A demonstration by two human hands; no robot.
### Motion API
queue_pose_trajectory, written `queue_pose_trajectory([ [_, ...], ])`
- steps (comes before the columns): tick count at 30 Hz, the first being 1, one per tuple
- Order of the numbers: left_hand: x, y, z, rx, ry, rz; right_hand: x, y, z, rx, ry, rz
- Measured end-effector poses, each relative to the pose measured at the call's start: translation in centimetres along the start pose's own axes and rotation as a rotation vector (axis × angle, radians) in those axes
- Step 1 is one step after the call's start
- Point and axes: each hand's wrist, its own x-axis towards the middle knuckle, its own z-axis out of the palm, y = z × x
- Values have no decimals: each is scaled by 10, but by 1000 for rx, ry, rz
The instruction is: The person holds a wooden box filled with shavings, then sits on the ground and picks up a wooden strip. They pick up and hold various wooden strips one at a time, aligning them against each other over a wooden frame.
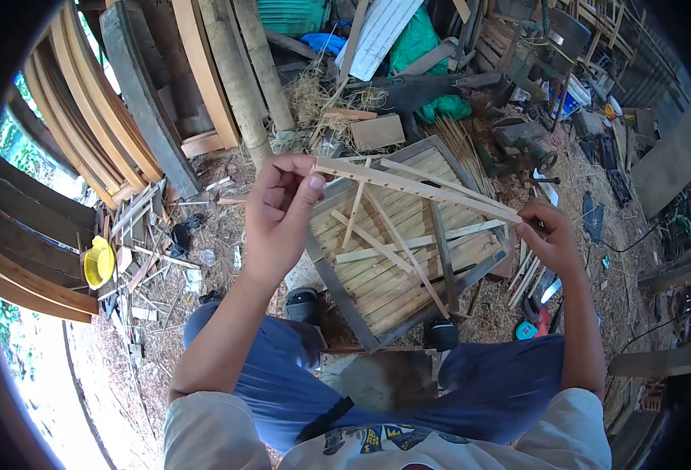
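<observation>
A thin wooden strip (416, 186) with a row of small drilled holes is held up between my two hands. My left hand (283, 200) pinches its left end between thumb and fingers. At the right end, my right hand (547, 233) grips the strip with thumb and fingertips. Below it lies a low slatted wooden platform (337, 294) with a dark frame. Several loose wooden strips (404, 249) rest crosswise on the slats, one of them also showing holes. A dark pencil-like stick (456, 272) lies among them.
Curved wooden boards (87, 102) and a bamboo pole (236, 74) lean at the left and back. A yellow plastic bowl (99, 262) sits at left. A teal tape measure (526, 330) lies by my right knee. Scrap wood and shavings cover the ground.
</observation>
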Motion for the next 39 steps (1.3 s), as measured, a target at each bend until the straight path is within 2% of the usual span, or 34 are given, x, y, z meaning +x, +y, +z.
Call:
queue_pose_trajectory([
  [7, -4, 10, 6, 9, -65, 28, 0, 5, -2, 66, -47, 80],
  [17, -18, 18, 6, 61, -191, 103, 1, 18, 1, 27, -61, 47],
  [28, -20, 14, 8, 9, -186, 85, 2, 27, 2, -59, -44, -12],
  [39, -18, 5, 14, -18, -112, 7, 2, 20, -3, -31, -57, 54],
])
